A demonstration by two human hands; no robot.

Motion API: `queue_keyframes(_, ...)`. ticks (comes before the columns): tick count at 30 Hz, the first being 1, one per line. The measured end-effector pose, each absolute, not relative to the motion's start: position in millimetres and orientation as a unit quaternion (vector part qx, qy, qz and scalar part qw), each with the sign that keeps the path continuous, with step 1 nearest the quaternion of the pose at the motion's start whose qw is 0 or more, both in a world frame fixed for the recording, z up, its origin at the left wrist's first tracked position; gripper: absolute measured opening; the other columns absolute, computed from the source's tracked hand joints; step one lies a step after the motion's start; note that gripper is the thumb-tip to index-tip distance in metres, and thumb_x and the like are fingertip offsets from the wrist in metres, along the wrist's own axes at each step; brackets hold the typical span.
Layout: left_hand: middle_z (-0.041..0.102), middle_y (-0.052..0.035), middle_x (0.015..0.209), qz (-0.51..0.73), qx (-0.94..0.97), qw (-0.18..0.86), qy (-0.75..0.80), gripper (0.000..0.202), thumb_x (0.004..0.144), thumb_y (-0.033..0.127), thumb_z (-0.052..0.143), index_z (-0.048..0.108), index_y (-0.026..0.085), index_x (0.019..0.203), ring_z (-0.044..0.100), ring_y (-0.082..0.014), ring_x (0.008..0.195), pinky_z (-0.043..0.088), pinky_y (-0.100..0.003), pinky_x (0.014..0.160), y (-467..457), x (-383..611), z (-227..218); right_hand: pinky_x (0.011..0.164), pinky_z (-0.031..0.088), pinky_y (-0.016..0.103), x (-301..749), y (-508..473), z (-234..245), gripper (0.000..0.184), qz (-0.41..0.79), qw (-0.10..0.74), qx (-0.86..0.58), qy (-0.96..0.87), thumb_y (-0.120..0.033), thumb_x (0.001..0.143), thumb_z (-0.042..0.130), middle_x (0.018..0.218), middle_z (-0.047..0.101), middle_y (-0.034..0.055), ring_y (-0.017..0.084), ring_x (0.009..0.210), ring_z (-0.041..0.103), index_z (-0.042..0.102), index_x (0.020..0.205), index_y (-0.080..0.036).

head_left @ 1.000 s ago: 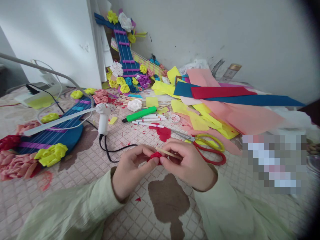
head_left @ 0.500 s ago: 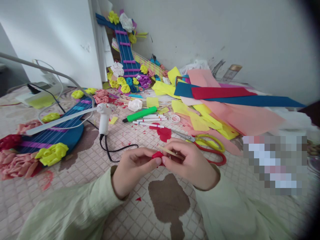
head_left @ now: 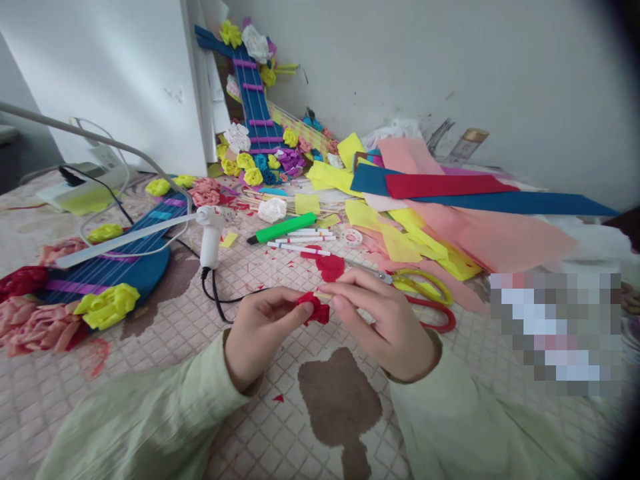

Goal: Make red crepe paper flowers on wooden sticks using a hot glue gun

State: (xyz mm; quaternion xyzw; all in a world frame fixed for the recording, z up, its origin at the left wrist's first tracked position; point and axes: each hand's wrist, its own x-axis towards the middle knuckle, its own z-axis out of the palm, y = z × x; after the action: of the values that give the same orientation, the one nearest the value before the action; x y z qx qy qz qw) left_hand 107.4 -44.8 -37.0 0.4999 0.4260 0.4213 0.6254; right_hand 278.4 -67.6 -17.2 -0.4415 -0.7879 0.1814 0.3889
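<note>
My left hand [head_left: 260, 330] and my right hand [head_left: 383, 323] meet low in the middle of the view, both in pale green sleeves. Between their fingertips is a small rolled piece of red paper [head_left: 314, 309], wound round the end of a thin wooden stick whose tip shows just beside it. The left thumb and fingers pinch the red roll from the left. My right fingers are closed on the stick and press the roll from the right. Just behind the hands lie a loose red paper piece [head_left: 331, 265] and red-and-yellow scissors [head_left: 425, 297].
A white glue gun [head_left: 210, 233] with a black cord stands left of centre. A green marker [head_left: 281, 228] and several pens lie beyond. Coloured paper sheets [head_left: 450, 207] pile up at the right. A blue guitar shape [head_left: 115, 257] with paper flowers lies left; another blue guitar shape [head_left: 253, 93] leans on the wall.
The red paper has been rolled further round the stick into a rounder bundle and lifted slightly. Less of the stick shows past my right fingers.
</note>
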Motion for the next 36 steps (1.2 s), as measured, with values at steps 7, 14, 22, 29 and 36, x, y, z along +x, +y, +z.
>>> queue_keyframes(7,0.072,-0.0016,0.067,0.422,0.525,0.597,0.436,0.004,0.066,0.015,0.068,0.070,0.013,0.070,0.065,-0.0102,0.062,0.052,-0.018,0.061,-45.2,107.0,-38.9,0.060,0.047,0.023,272.9,-65.6,-28.9,0.016,0.125,0.409,-0.459,-0.779,-0.017,0.080,0.057,0.075,0.064,0.0038,0.012,0.068,0.058,0.061,0.095,-0.012)
queue_keyframes(14,0.071,-0.0029,0.072,0.425,0.578,0.568,0.403,0.007,0.069,0.017,0.067,0.069,0.014,0.075,0.065,-0.0107,0.063,0.054,-0.019,0.061,-47.7,105.6,-41.5,0.059,0.047,0.022,273.2,-65.5,-28.5,0.012,0.125,0.403,-0.466,-0.778,-0.015,0.078,0.060,0.072,0.064,0.0024,0.011,0.065,0.059,0.060,0.090,-0.013)
queue_keyframes(22,0.071,-0.0027,0.077,0.423,0.632,0.525,0.382,0.009,0.077,0.018,0.061,0.069,0.016,0.080,0.064,-0.0104,0.069,0.052,-0.017,0.063,-48.5,103.7,-45.8,0.059,0.048,0.022,274.0,-64.2,-27.4,0.009,0.161,0.432,-0.451,-0.764,-0.013,0.076,0.063,0.077,0.060,0.0022,0.011,0.066,0.057,0.060,0.084,-0.016)
queue_keyframes(29,0.070,-0.0010,0.076,0.432,0.637,0.512,0.381,0.007,0.076,0.018,0.062,0.068,0.016,0.081,0.064,-0.0091,0.067,0.052,-0.016,0.063,-48.6,103.4,-44.8,0.063,0.050,0.025,274.3,-64.4,-24.4,0.005,0.165,0.424,-0.436,-0.776,-0.015,0.079,0.059,0.077,0.062,0.0025,0.013,0.070,0.060,0.063,0.078,-0.018)
queue_keyframes(36,0.071,-0.0007,0.077,0.436,0.643,0.498,0.385,0.008,0.076,0.018,0.063,0.068,0.018,0.082,0.064,-0.0101,0.069,0.052,-0.018,0.065,-48.2,103.1,-46.5,0.063,0.049,0.023,273.2,-67.5,-23.1,0.014,0.173,0.430,-0.433,-0.773,-0.007,0.078,0.054,0.081,0.061,0.0053,0.011,0.069,0.057,0.065,0.085,-0.014)
